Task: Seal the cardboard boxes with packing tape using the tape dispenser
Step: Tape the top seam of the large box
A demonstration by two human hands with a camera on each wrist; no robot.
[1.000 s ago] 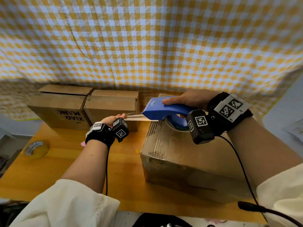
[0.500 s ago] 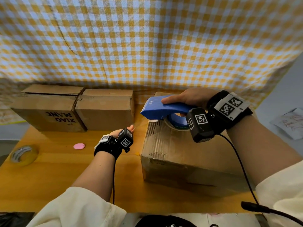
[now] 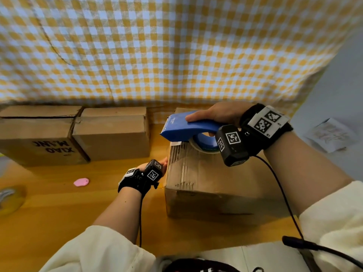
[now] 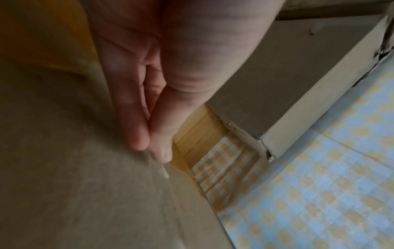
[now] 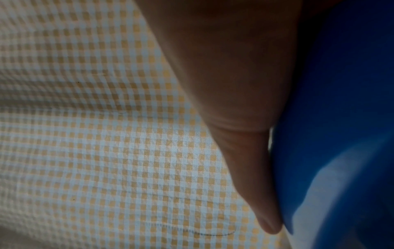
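Note:
A brown cardboard box (image 3: 212, 177) with clear tape over its top stands on the wooden table in front of me. My right hand (image 3: 218, 114) grips a blue tape dispenser (image 3: 184, 127) that sits on the box's far top, its front at the left upper edge. My left hand (image 3: 159, 163) lies with straight fingers (image 4: 136, 118) flat against the box's left side (image 4: 64, 168), pressing a strip of clear tape there. In the right wrist view only my thumb (image 5: 251, 151) and the blue dispenser body (image 5: 345, 118) show.
Two more cardboard boxes (image 3: 110, 134) (image 3: 37, 136) stand side by side at the back left against a yellow checked cloth (image 3: 176, 52). A pink small object (image 3: 81, 182) lies on the table (image 3: 49, 213). A tape roll (image 3: 9, 197) sits at the far left edge.
My left hand dropped from the pulled tape end by the dispenser's front down to the box's left side and now presses there. The dispenser has settled lower onto the box top.

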